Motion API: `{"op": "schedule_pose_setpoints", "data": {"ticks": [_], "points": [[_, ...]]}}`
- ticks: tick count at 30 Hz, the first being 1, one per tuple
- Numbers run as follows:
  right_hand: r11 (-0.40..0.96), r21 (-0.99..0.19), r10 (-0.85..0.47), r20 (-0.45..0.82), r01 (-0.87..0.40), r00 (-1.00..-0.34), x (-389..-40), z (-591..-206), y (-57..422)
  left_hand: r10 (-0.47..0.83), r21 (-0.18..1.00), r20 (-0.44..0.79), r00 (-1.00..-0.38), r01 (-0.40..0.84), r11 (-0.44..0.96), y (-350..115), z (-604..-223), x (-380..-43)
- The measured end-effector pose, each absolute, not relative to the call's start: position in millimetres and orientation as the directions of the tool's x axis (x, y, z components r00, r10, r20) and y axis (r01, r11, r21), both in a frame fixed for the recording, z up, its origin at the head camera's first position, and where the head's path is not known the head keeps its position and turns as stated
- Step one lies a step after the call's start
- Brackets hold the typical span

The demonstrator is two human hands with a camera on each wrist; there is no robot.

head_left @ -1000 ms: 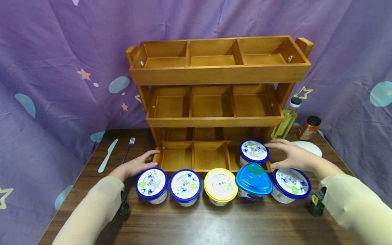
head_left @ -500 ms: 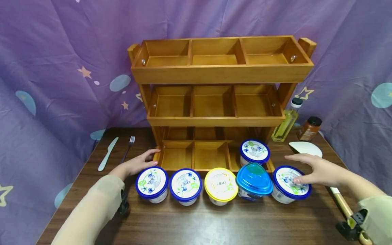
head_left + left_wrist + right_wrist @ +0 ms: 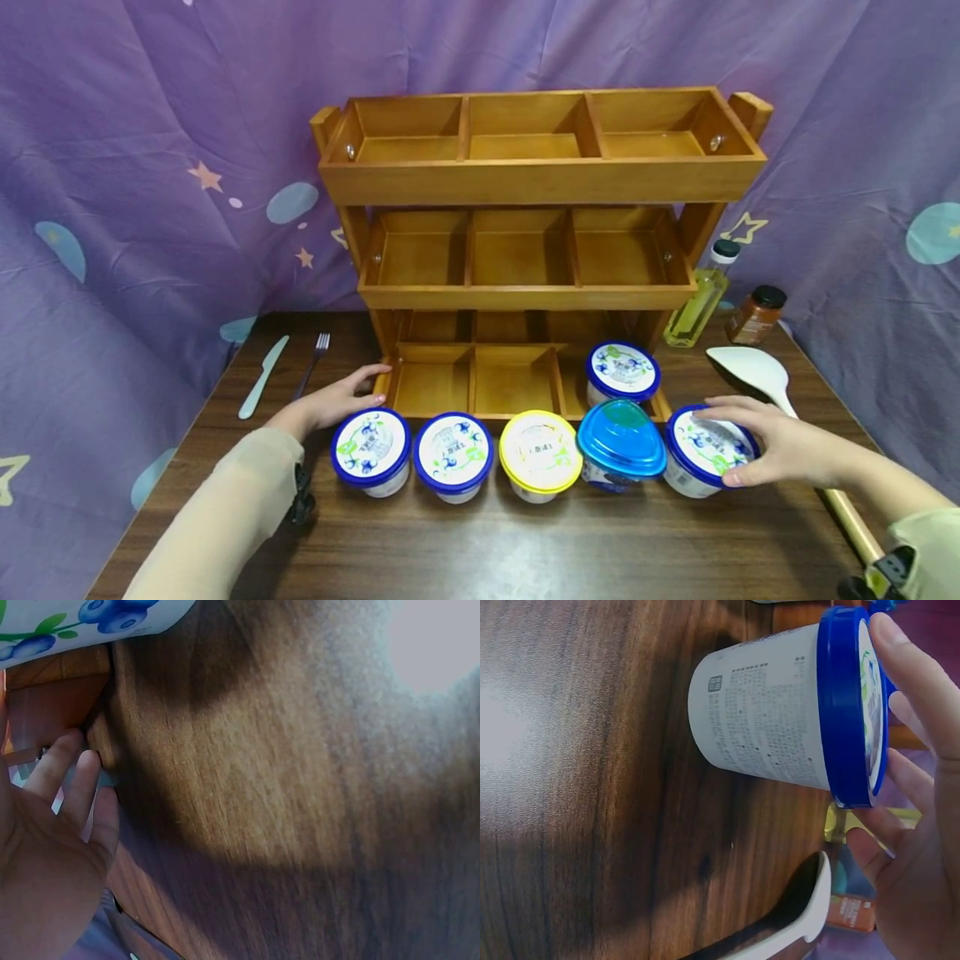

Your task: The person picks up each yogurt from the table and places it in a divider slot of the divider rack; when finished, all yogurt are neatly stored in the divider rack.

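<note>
My left hand [image 3: 330, 407] touches the left end of the wooden shelf's bottom tier [image 3: 381, 385]; in the left wrist view its fingers [image 3: 79, 787] are fairly straight. At the right, my right hand [image 3: 776, 442] is over the blue-lided tub [image 3: 705, 450], fingers spread across the lid and thumb near the front rim. The right wrist view has the thumb and fingers close about this tub's lid [image 3: 847, 712]. Left of it stand a tub with a domed blue lid [image 3: 621, 442], a yellow-lidded tub [image 3: 540, 454] and two blue-lidded tubs, one being this tub [image 3: 453, 454].
Another blue-lidded tub [image 3: 622, 371] sits in the bottom tier's right compartment. A knife [image 3: 262, 379] and fork [image 3: 311, 367] lie left. Behind right stand an oil bottle [image 3: 697, 308] and a jar [image 3: 757, 315]. A white ladle-like utensil [image 3: 753, 371] with a wooden handle lies right.
My right hand has moved away from the tub in the bottom tier, swung right and forward, and come over the rightmost front tub. The left hand has stayed in place.
</note>
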State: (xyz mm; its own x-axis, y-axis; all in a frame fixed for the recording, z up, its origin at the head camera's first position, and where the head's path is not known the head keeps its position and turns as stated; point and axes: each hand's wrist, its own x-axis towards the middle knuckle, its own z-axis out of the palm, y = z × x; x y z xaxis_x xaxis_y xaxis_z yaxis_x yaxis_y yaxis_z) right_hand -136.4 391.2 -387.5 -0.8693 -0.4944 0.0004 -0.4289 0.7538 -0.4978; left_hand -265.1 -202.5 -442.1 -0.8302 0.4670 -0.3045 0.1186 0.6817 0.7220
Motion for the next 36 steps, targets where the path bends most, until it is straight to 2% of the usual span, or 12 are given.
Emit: {"op": "schedule_pose_setpoints", "data": {"ticks": [9, 20, 36], "points": [[0.755, -0.492, -0.506, -0.017, -0.433, -0.862, -135, -395, 390, 0.476, 0.724, -0.293, -0.829, 0.133, 0.677, -202, -445, -266], [0.788, -0.372, -0.497, 0.084, -0.490, -0.864, -138, -396, 388, 0.462, 0.726, -0.298, -0.835, 0.116, 0.678, -201, -442, -264], [0.816, -0.316, -0.456, 0.163, -0.484, -0.875, -154, -335, 387, 0.472, 0.722, -0.303, -0.828, 0.124, 0.681, -201, -440, -263]]}}
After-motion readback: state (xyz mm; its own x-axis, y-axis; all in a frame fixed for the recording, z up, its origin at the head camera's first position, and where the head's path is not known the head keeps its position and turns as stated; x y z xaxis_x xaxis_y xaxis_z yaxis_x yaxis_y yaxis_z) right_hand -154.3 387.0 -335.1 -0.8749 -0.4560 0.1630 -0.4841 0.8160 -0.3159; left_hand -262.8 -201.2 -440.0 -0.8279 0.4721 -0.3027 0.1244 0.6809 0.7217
